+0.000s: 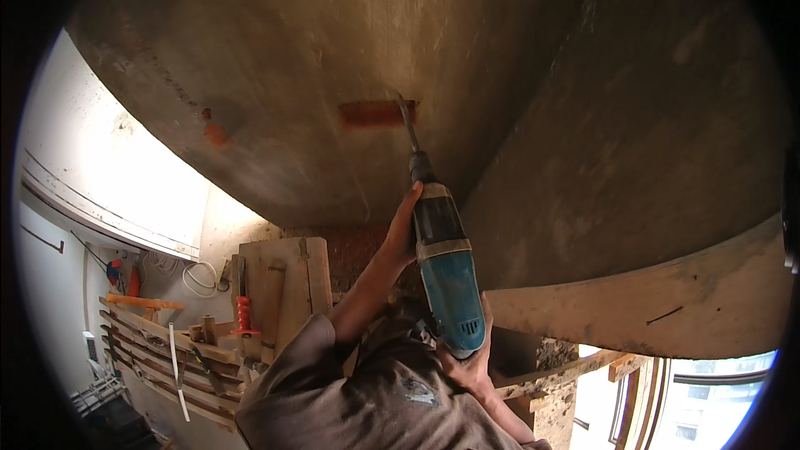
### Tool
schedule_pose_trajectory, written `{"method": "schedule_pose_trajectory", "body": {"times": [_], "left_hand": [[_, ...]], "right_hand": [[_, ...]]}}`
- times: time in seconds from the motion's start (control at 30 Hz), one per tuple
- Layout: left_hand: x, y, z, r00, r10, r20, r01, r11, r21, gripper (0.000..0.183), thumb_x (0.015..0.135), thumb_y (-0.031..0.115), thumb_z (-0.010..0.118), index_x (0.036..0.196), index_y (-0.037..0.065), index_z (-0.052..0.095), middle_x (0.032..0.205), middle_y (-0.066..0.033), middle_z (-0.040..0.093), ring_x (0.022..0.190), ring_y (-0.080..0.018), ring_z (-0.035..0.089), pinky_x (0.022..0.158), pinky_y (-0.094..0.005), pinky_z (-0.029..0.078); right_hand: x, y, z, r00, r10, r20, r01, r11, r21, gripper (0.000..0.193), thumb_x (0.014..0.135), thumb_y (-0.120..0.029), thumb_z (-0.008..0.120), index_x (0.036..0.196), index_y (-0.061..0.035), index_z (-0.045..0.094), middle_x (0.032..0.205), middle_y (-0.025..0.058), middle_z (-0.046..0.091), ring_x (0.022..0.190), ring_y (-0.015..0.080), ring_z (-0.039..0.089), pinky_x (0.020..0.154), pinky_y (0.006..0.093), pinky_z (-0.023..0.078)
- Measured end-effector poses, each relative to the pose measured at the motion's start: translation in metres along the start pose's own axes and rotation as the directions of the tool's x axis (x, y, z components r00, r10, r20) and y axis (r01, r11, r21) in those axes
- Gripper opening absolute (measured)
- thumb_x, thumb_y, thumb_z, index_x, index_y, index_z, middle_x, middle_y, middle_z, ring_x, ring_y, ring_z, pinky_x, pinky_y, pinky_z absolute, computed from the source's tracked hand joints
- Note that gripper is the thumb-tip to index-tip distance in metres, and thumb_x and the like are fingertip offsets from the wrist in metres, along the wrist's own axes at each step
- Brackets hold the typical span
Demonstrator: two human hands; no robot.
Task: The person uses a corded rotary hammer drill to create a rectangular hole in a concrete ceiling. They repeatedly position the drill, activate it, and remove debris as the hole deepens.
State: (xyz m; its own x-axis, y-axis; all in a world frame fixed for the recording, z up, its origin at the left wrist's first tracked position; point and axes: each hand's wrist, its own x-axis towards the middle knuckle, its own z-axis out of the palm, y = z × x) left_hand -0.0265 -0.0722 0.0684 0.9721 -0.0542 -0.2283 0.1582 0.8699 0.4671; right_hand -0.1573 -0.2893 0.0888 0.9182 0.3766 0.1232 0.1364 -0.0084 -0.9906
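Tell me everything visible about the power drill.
The power drill has a plastic-looking teal housing with vent slots near the rear, a dark front section between worn tan bands, and a black nose. A metal-looking bit reaches the right end of the red patch on the concrete-like surface; whether it enters is unclear. It points up the picture, leaning left. The left hand holds its front, the right hand its rear.

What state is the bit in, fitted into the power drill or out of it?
Fitted in: the bit runs out of the black nose of the power drill, its tip near the red patch.
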Motion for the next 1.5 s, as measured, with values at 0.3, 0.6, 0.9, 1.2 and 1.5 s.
{"method": "schedule_pose_trajectory", "body": {"times": [0.3, 0.6, 0.9, 1.2, 1.5], "left_hand": [[0.004, 0.012, -0.004, 0.993, 0.085, 0.087, -0.088, 0.996, 0.031, 0.048, 0.098, 0.053, 0.053, 0.111, 0.008, 0.062, 0.095, -0.0077, 0.069, 0.084, -0.0191, 0.069, 0.078, -0.0362, 0.058], [0.012, 0.014, 0.002, 0.986, 0.139, 0.097, -0.14, 0.99, 0.005, 0.048, 0.098, 0.053, 0.056, 0.112, 0.007, 0.062, 0.097, -0.0093, 0.068, 0.087, -0.021, 0.069, 0.079, -0.0379, 0.059], [-0.003, -0.014, 0.012, 0.997, -0.005, 0.076, 0.008, 0.999, -0.038, 0.05, 0.097, 0.052, 0.057, 0.113, 0.006, 0.061, 0.097, -0.0102, 0.068, 0.089, -0.0224, 0.069, 0.081, -0.04, 0.059], [0.013, -0.009, 0.015, 1.0, 0.002, -0.014, -0.003, 1.0, -0.009, 0.05, 0.098, 0.053, 0.054, 0.115, 0.007, 0.061, 0.101, -0.0106, 0.068, 0.089, -0.0234, 0.069, 0.083, -0.0416, 0.058], [0.053, 0.019, -0.001, 0.995, 0.059, -0.084, -0.057, 0.998, 0.029, 0.06, 0.094, 0.055, 0.061, 0.124, 0.004, 0.055, 0.11, -0.0148, 0.064, 0.101, -0.0274, 0.066, 0.091, -0.0442, 0.056]], "right_hand": [[0.006, 0.001, 0.008, 0.996, 0.047, 0.082, -0.054, 0.995, 0.084, 0.1, 0.073, 0.001, 0.061, 0.157, -0.0012, 0.006, 0.129, 0.0177, 0.052, 0.113, 0.0223, 0.057, 0.097, 0.034, 0.047], [0.028, -0.028, -0.001, 0.992, 0.042, 0.118, -0.042, 0.999, -0.002, 0.098, 0.074, 0.004, 0.057, 0.158, -0.0052, 0.006, 0.128, 0.0172, 0.052, 0.111, 0.0221, 0.057, 0.096, 0.0335, 0.047], [-0.016, -0.02, -0.015, 0.996, 0.087, 0.003, -0.087, 0.992, 0.096, 0.099, 0.074, -0.003, 0.064, 0.156, 0.0033, 0.009, 0.121, 0.017, 0.061, 0.106, 0.0209, 0.063, 0.096, 0.0337, 0.049], [0.011, -0.019, -0.021, 0.999, -0.042, 0.007, 0.042, 0.992, -0.119, 0.098, 0.073, -0.003, 0.062, 0.156, 0.0011, 0.011, 0.13, 0.0191, 0.055, 0.117, 0.0226, 0.058, 0.102, 0.0356, 0.045], [0.051, 0.015, -0.014, 0.993, 0.107, 0.053, -0.112, 0.99, 0.086, 0.095, 0.076, -0.003, 0.063, 0.157, -0.0023, 0.012, 0.136, 0.019, 0.05, 0.124, 0.0244, 0.053, 0.105, 0.0363, 0.041]]}}
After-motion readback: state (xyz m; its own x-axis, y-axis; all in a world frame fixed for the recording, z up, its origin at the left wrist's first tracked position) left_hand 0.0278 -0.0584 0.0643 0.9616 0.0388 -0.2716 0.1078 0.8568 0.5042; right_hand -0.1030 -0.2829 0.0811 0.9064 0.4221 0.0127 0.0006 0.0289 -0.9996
